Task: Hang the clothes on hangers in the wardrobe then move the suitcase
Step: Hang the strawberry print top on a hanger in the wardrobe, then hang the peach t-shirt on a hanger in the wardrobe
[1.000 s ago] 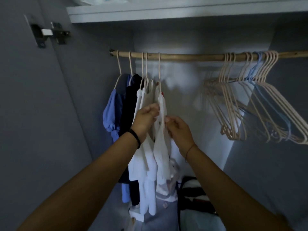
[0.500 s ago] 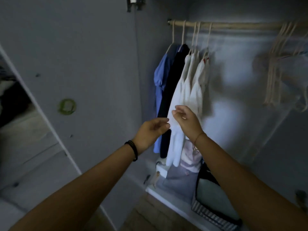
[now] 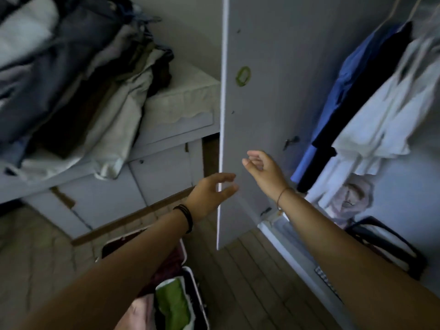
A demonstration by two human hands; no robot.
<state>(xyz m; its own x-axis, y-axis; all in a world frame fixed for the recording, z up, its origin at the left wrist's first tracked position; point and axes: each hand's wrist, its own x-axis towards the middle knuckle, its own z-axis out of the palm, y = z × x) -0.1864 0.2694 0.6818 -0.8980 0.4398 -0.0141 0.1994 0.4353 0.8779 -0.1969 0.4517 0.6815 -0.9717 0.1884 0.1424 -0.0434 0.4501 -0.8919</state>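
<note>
An open suitcase point(image 3: 188, 279) lies on the floor at the bottom, holding a green garment point(image 3: 173, 303) and pink and dark red clothes. In the wardrobe at right hang a blue shirt point(image 3: 350, 75), a black garment point(image 3: 371, 91) and white garments point(image 3: 390, 110). My left hand point(image 3: 212, 194) is held out with loose fingers in front of the edge of the open wardrobe door point(image 3: 259, 91), holding nothing. My right hand point(image 3: 262, 167) hovers before the door's inner face, fingers relaxed and empty.
A pile of clothes point(image 3: 71, 75) lies on a bed point(image 3: 181, 101) at upper left. A dark bag point(image 3: 390, 244) and folded things sit on the wardrobe floor at right. Wooden floor shows between the suitcase and the wardrobe.
Both hands let go of the hanging white garments and drew back. The view swung down and left, away from the rail, bringing the bed, door edge and suitcase into sight.
</note>
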